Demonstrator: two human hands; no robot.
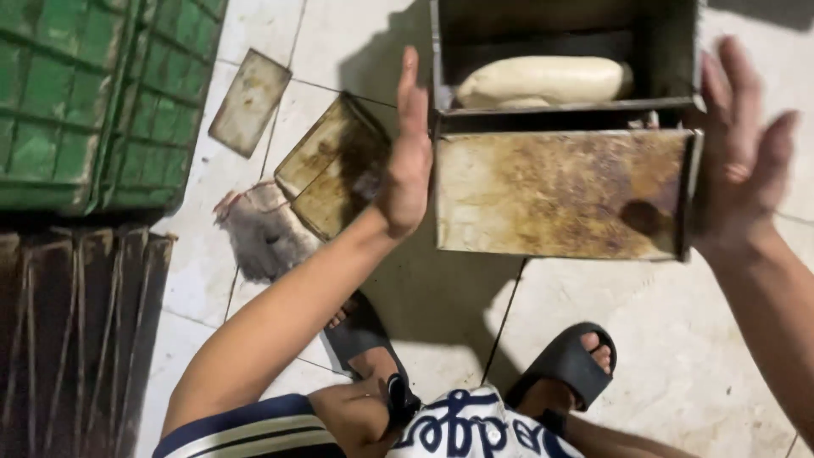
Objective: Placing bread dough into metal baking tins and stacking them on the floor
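My left hand flat, open at tin's side | right hand spread, blurred, maybe touching | lidded tin on floor, dough behind | press evenly, both palms square.

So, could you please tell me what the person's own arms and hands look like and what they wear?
Both arms are bare to above the elbow, with no gloves, watch or rings visible on the left hand or the right hand. A dark blue short sleeve with white stripes shows at the left upper arm. The right hand's fingers are motion-blurred.
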